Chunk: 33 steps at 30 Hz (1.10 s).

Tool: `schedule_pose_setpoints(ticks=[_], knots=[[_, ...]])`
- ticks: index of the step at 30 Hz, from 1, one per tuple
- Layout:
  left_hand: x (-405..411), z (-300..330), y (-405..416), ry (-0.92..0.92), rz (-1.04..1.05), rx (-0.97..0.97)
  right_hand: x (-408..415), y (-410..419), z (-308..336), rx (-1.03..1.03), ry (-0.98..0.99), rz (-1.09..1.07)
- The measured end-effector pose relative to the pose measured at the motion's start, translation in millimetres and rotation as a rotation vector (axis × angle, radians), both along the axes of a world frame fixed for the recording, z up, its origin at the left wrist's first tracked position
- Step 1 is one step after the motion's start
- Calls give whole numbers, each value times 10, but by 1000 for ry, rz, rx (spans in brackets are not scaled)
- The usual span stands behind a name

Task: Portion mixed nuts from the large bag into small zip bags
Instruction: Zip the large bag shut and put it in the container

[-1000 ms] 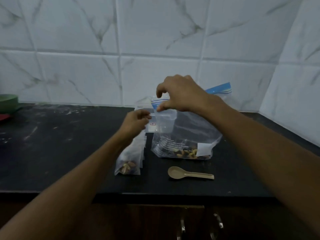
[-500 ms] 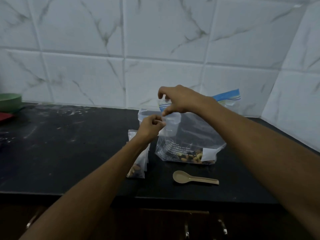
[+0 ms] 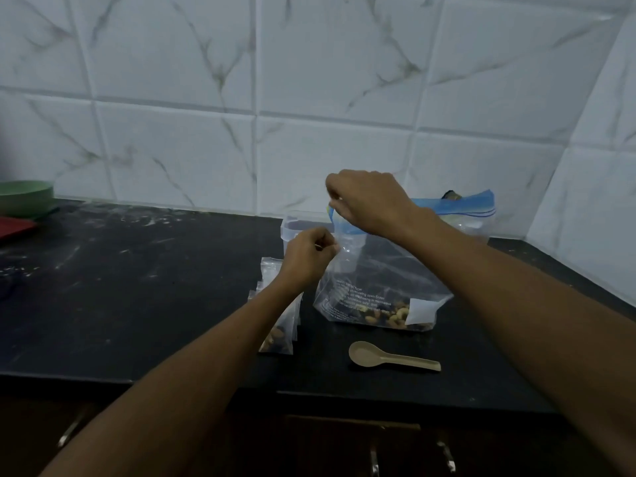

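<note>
The large clear bag with a blue zip strip stands on the black counter, a few mixed nuts at its bottom. My right hand pinches the left end of its blue zip top from above. Just below, my left hand has its fingers curled and pinches clear plastic at the bag's left edge. Several small zip bags holding nuts lie left of the large bag, partly hidden under my left forearm. A beige spoon lies in front of the large bag.
A clear plastic container stands behind my left hand. At the far left are a green bowl and a red object. The tiled wall runs behind and along the right. The counter's front edge has drawer handles below it.
My left hand rose from the small bags to the large bag's left edge, close under my right hand. The view shifted down and left a little.
</note>
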State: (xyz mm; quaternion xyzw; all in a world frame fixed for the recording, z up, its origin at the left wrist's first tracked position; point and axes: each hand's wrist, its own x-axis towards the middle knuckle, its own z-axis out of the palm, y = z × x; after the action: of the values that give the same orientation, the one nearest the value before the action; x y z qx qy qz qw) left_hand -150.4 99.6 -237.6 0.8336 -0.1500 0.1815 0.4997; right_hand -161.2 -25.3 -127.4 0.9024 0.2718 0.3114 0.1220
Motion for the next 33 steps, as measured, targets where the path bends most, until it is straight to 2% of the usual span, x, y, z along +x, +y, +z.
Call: schedule_pose_setpoints(ticks=[2, 4, 7, 11, 15, 17, 20, 22, 25, 26, 27, 28, 30, 33], knots=[[3, 9, -9, -17, 3, 6, -2, 19, -5, -143, 36, 11], [-6, 13, -29, -37, 0, 16, 35, 62, 4, -303, -32, 4], [-26, 6, -45, -81, 1, 61, 111, 91, 24, -439, -75, -48], [-36, -6, -6, -88, 14, 100, 154, 48, 50, -551, -20, -51], [-53, -30, -33, -122, 10, 130, 166, 29, 40, -546, -115, -52], [-55, -50, -48, -145, 33, 148, 166, 49, 17, -422, -145, -82], [-50, -126, -31, -156, 51, 190, 126, 83, 89, -47, -5, -188], [-57, -196, -7, -155, 56, 202, 120, 60, 226, 321, 164, -221], [-60, -141, 18, -173, 89, 184, 120, 2, 351, 990, 510, -129], [-53, -101, 23, -171, 98, 189, 119, -14, 347, 1155, 592, -99], [-46, -66, 26, -168, 108, 198, 127, -29, 337, 1212, 617, -101], [-50, -38, 22, -171, 110, 206, 137, -52, 337, 1152, 581, -125], [-65, -41, 12, -185, 102, 216, 124, -88, 344, 851, 472, -192], [-76, -90, 2, -209, 102, 231, 48, -63, 385, 517, 493, -201]])
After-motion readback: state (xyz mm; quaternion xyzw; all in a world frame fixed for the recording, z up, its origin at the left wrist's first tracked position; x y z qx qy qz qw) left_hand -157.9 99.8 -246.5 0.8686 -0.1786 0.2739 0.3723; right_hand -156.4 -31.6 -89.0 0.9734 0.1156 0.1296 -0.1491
